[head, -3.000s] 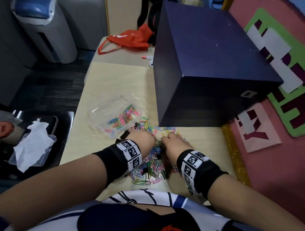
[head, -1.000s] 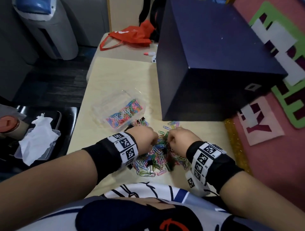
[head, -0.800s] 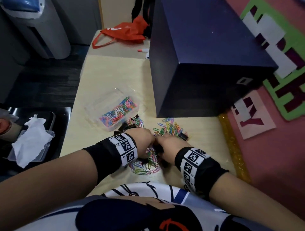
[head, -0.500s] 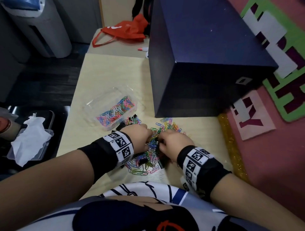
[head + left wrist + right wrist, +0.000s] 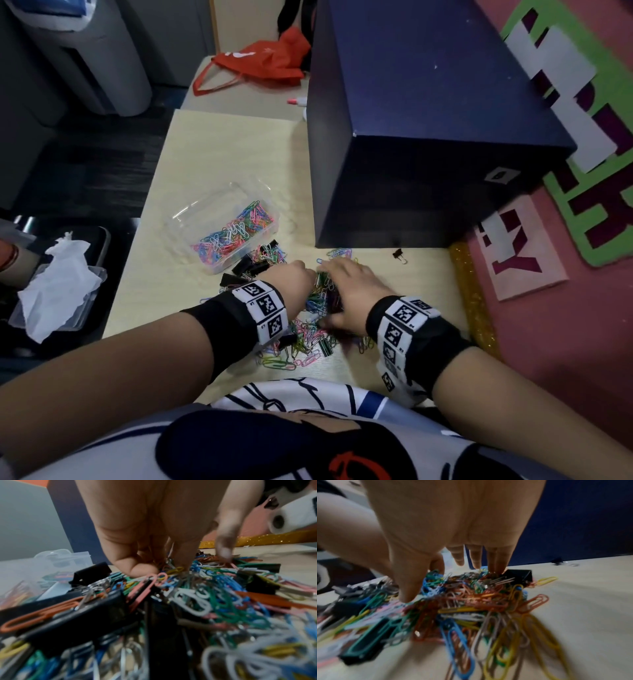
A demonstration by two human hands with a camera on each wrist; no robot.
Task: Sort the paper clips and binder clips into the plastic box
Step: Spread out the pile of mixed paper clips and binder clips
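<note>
A heap of coloured paper clips (image 5: pixel 308 342) mixed with black binder clips (image 5: pixel 239 270) lies on the pale table near me. Left of it stands the clear plastic box (image 5: pixel 198 212), holding paper clips only. My left hand (image 5: pixel 301 275) is dug into the heap's left side; in the left wrist view its fingers (image 5: pixel 142 569) curl around paper clips (image 5: pixel 205 595). My right hand (image 5: pixel 342 287) rests over the heap's right side with fingers spread. In the right wrist view its fingertips (image 5: pixel 498 566) touch the clips beside a black binder clip (image 5: pixel 518 574). One small binder clip (image 5: pixel 399 254) lies apart.
A big dark blue box (image 5: pixel 428 137) stands right behind the heap. The pink wall with a gold glitter strip (image 5: pixel 469 291) bounds the table's right side. A red bag (image 5: pixel 260 65) lies at the far end. Off the left edge sits a tray with tissue (image 5: pixel 58 284).
My right hand has gone from pinching in the heap to lying spread over it. The left hand stays curled in the clips. A small binder clip now lies apart at the right.
</note>
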